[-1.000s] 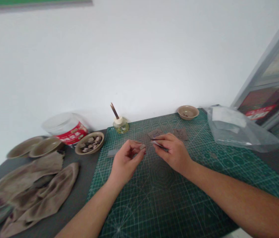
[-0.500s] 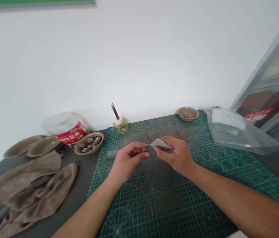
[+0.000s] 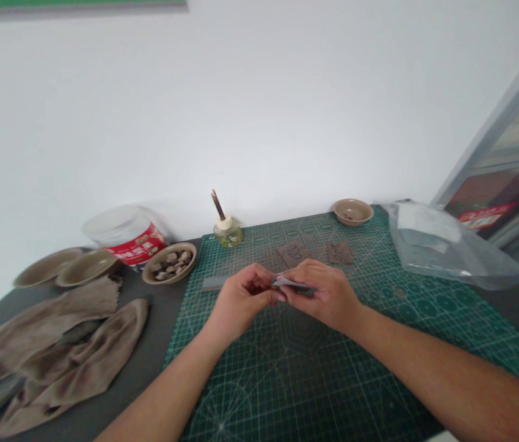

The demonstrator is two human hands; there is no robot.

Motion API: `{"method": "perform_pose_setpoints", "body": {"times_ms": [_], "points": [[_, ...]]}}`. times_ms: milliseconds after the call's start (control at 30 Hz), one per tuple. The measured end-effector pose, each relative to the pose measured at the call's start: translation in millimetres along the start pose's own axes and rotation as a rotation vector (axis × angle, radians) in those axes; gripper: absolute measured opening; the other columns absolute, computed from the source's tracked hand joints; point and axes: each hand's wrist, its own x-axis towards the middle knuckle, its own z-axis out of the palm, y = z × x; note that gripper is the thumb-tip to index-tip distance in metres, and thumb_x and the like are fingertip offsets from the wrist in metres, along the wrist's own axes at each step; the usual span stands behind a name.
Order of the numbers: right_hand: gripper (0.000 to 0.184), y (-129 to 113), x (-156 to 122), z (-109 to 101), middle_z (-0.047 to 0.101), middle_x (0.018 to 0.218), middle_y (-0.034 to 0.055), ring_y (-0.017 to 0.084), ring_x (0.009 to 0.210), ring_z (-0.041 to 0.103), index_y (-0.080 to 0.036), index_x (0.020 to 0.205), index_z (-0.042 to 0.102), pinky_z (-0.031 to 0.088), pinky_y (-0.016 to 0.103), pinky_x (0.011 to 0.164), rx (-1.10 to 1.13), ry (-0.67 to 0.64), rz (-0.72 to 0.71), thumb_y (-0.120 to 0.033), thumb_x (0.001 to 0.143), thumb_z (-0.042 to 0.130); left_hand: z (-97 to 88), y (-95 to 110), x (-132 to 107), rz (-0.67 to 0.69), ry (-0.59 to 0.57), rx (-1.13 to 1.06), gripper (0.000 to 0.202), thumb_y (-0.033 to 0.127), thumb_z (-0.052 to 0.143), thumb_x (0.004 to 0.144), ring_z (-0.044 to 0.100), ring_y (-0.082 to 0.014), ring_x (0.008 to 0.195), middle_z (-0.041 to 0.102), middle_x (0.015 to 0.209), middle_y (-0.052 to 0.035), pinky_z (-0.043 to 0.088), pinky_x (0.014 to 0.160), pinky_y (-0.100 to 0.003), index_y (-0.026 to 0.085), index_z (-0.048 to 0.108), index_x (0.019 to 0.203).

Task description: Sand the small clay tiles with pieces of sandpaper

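Right hand [image 3: 326, 294] clenched on a folded grey sheet [image 3: 293, 284], held above the green cutting mat [image 3: 259, 393]; left hand [image 3: 243, 301] closed against the sheet's near end, anything inside it hidden. Containers: a shallow ceramic bowl [image 3: 150, 276] holds small grey-brown lumps [image 3: 171, 264] — a second bowl [image 3: 365, 212], a few dark bits [image 3: 346, 216]; a glass jar [image 3: 234, 238] holds yellowish liquid [image 3: 228, 239] and a dark stick [image 3: 217, 205].
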Motion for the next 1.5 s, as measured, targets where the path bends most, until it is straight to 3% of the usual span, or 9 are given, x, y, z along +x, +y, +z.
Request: {"method": "perform_pose_setpoints", "body": {"times_ms": [367, 633, 1000, 1500], "points": [[0.018, -1.3, -1.9, -1.3, 0.077, 0.098, 0.0035, 0.015, 0.086, 0.071, -0.023, 0.102, 0.072, 0.058, 0.027, 0.08, 0.023, -0.021, -0.033, -0.019, 0.085, 0.07, 2.7, 4.0, -2.5, 0.006, 0.01, 0.143, 0.015, 0.008, 0.074, 0.067, 0.059, -0.0094, 0.06, 0.067, 0.065, 0.0034, 0.045, 0.057, -0.019, 0.016, 0.062, 0.071], [0.017, -2.4, -1.0, -2.4, 0.077, 0.097, 0.0031, 0.015, 0.087, 0.072, -0.024, 0.1, 0.072, 0.058, 0.028, 0.08, 0.036, -0.016, -0.041, -0.017, 0.085, 0.068, -1.1, 5.8, -3.7, 0.016, 0.017, 0.168, 0.016, 0.016, 0.078, 0.068, 0.059, -0.0109, 0.061, 0.068, 0.067, 0.0017, 0.044, 0.057, -0.021, 0.016, 0.063, 0.073], [0.016, -6.1, -2.6, 0.6, 0.076, 0.096, 0.0035, 0.015, 0.089, 0.071, -0.024, 0.098, 0.072, 0.058, 0.028, 0.081, 0.11, -0.024, 0.055, -0.017, 0.084, 0.069, -4.0, 3.3, -4.3, 0.056, 0.01, 0.288, 0.017, 0.022, 0.079, 0.07, 0.058, -0.013, 0.065, 0.066, 0.069, 0.0004, 0.044, 0.06, -0.023, 0.016, 0.064, 0.074], [0.02, -1.9, -1.5, -4.1, 0.076, 0.096, 0.0036, 0.016, 0.088, 0.07, -0.024, 0.099, 0.069, 0.057, 0.03, 0.082, 0.004, 0.011, -0.032, -0.013, 0.083, 0.066, -2.2, 6.8, -5.7, 0.016, -0.049, 0.186, 0.027, 0.024, 0.084, 0.067, 0.054, -0.0103, 0.059, 0.062, 0.065, 0.0029, 0.042, 0.056, -0.021, 0.016, 0.058, 0.071]]}}
